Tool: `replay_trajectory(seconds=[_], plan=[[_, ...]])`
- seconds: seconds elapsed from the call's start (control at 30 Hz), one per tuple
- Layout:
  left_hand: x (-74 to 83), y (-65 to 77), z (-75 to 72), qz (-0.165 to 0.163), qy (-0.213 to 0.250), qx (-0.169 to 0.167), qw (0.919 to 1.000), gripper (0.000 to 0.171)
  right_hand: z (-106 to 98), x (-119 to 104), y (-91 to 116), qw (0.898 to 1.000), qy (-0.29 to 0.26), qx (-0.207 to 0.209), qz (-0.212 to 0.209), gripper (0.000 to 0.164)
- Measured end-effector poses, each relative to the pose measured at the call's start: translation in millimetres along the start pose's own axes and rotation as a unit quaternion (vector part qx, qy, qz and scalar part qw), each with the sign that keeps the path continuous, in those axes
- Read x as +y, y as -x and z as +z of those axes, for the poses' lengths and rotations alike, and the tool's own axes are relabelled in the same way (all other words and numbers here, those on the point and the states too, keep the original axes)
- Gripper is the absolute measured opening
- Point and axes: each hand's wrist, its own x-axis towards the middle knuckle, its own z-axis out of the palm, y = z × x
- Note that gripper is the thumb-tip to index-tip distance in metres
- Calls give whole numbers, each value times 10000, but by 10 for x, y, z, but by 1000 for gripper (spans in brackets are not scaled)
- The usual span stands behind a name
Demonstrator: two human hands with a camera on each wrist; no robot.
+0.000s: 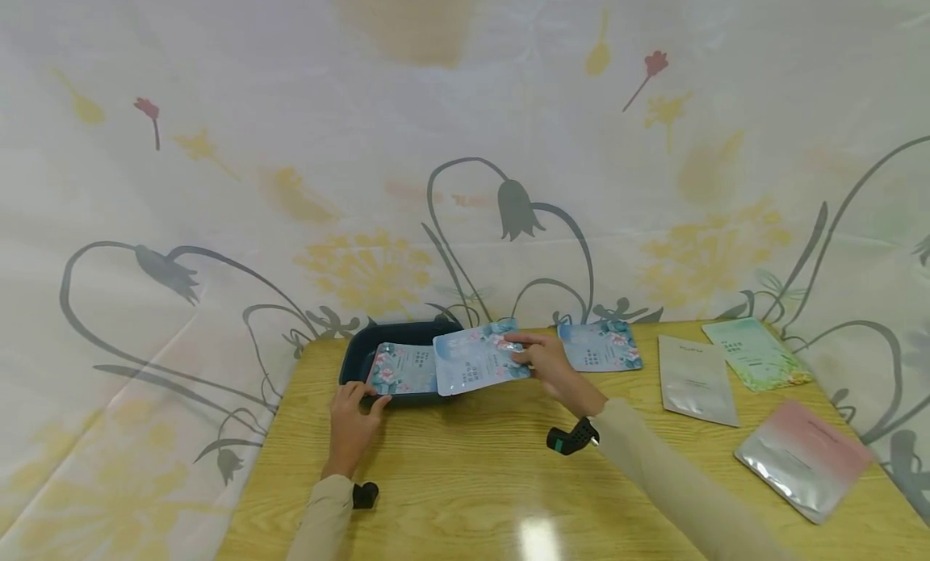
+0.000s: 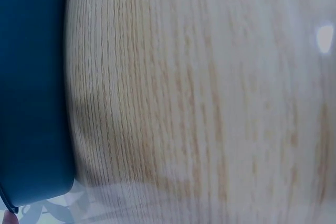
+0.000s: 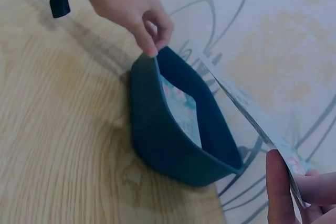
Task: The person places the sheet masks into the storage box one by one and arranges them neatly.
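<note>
My right hand (image 1: 550, 367) pinches one end of a blue floral sachet (image 1: 475, 363), thumb on one face and fingers on the other. The sachet is tilted above the right part of a dark blue bin (image 1: 353, 359). Inside the bin lies another blue floral sachet (image 1: 403, 367), seen also in the right wrist view. My left hand (image 1: 353, 420) grips the bin's near left rim between thumb and fingers, which the right wrist view (image 3: 139, 19) shows clearly. In the left wrist view only the bin's outer wall (image 2: 34, 87) and a fingertip appear.
To the right on the wooden table (image 1: 465, 480) lie a blue floral sachet (image 1: 599, 347), a silver-grey sachet (image 1: 697, 379), a green sachet (image 1: 757, 353) and a pink and silver sachet (image 1: 804, 460). A flower-patterned curtain (image 1: 465, 141) hangs behind the table's back edge.
</note>
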Motion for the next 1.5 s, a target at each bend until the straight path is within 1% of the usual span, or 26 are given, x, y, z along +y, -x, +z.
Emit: replay_trajectory(seconds=[0.17, 0.33, 0.57, 0.63, 0.73, 0.9, 1.03, 1.1, 1.2, 1.27, 1.37, 1.43, 1.5], plan=[[-5, -7, -7, 0, -22, -12, 10000, 26, 170, 3, -74, 9994, -311, 144, 111, 37], [0, -19, -13, 110, 54, 18, 9999, 26, 345, 22, -177, 9982, -514, 261, 157, 37], [-28, -21, -17, 256, 238, 64, 9994, 26, 612, 74, -271, 9979, -540, 347, 35, 37], [-36, -20, -20, 287, 264, 58, 9992, 26, 685, 65, -278, 9979, -566, 310, 46, 38], [-36, -21, -18, 314, 258, 78, 9991, 25, 800, 114, -351, 9976, -555, 402, 43, 37], [-38, -12, -9, 386, 136, 81, 9991, 25, 1009, 229, -455, 9969, -402, 672, 12, 35], [-28, -11, -16, 407, 40, 31, 9992, 24, 1172, 292, -469, 9972, -329, 667, -70, 35], [-10, -15, -24, 358, 7, -28, 9994, 24, 1246, 322, -476, 9972, -288, 678, -156, 35], [8, -23, -27, 367, -38, -79, 9993, 24, 1334, 360, -485, 9969, -183, 710, -283, 33], [12, -26, -22, 395, -23, -70, 9992, 25, 1379, 380, -491, 9971, -82, 667, -370, 33], [-2, -24, -14, 468, 17, -16, 9989, 25, 1424, 403, -493, 9975, 148, 495, -488, 36], [-18, -21, -13, 493, 62, -15, 9988, 24, 1445, 422, -495, 9969, 445, 320, -561, 37], [-37, -17, -16, 532, 76, -2, 9986, 24, 1462, 446, -498, 9936, 908, 129, -652, 38]])
